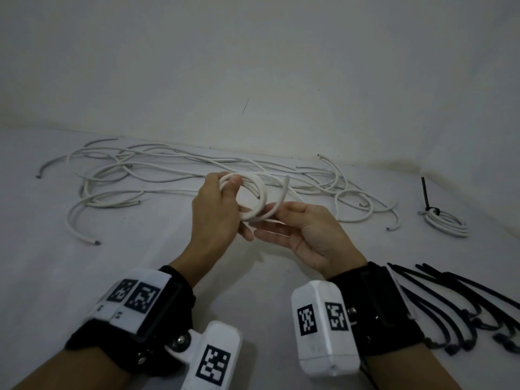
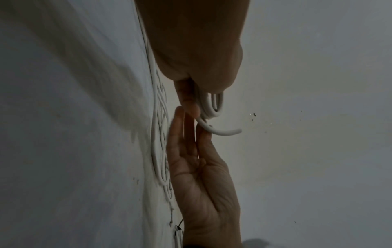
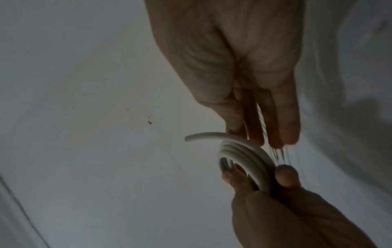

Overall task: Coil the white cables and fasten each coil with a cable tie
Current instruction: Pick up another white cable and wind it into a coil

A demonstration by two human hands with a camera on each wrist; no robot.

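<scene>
A small coil of white cable (image 1: 253, 198) is held above the white surface (image 1: 140, 277), pinched at its far-left side by the left hand (image 1: 213, 212). The right hand (image 1: 309, 235), palm up with fingers extended, touches the coil's free end. Only the head view shows loose white cables (image 1: 168, 170), a tied coil (image 1: 447, 223), black cable ties (image 1: 464, 305) and unreadable square-coded wrist markers (image 1: 140, 298).

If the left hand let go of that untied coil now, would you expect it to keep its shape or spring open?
The untied coil would probably spring open: its free end already stands off the loops. The left hand alone pinches the turns together, with no tie on them. The cable looks fairly stiff, keeping smooth curves, so it likely would not flop limp.
</scene>
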